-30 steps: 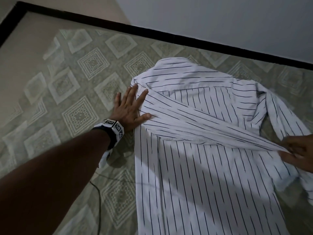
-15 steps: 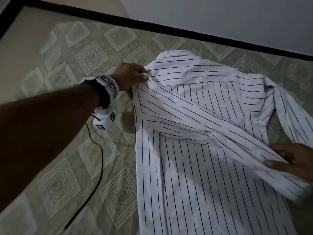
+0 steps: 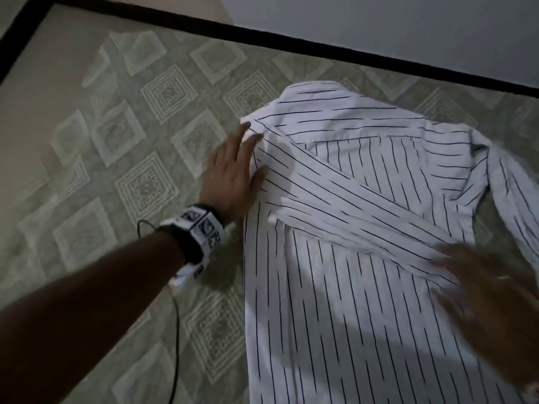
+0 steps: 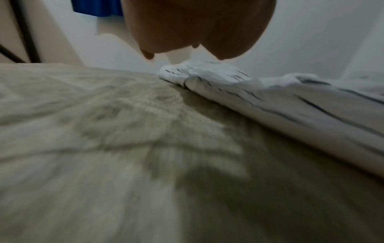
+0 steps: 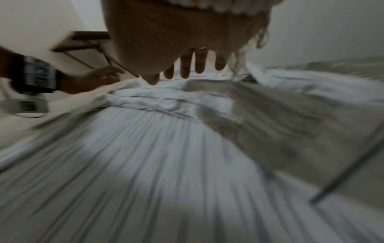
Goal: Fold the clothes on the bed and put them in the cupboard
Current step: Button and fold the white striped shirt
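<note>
A white shirt with thin dark stripes (image 3: 344, 258) lies spread face down on the bed, collar toward the far edge. Its left sleeve (image 3: 358, 199) is folded diagonally across the back toward the lower right. My left hand (image 3: 233, 167) lies flat with straight fingers at the shirt's left shoulder, fingertips touching the fold. My right hand (image 3: 490, 298), blurred by motion, hovers flat with spread fingers over the sleeve's cuff end at the right. In the right wrist view the straight fingers (image 5: 185, 65) point across the striped cloth (image 5: 145, 164). The left wrist view shows the shirt's folded edge (image 4: 270, 98).
The bed carries a grey-green cover with diamond patterns (image 3: 145, 185) and has a black frame edge (image 3: 350, 53) along the far side by a white wall. The shirt's right sleeve (image 3: 507, 193) trails off at the right. A black cable (image 3: 175, 330) runs from my left wrist.
My left hand let go of the shoulder it was pinching and now lies flat on it. My right hand released the cuff and opened over the sleeve.
</note>
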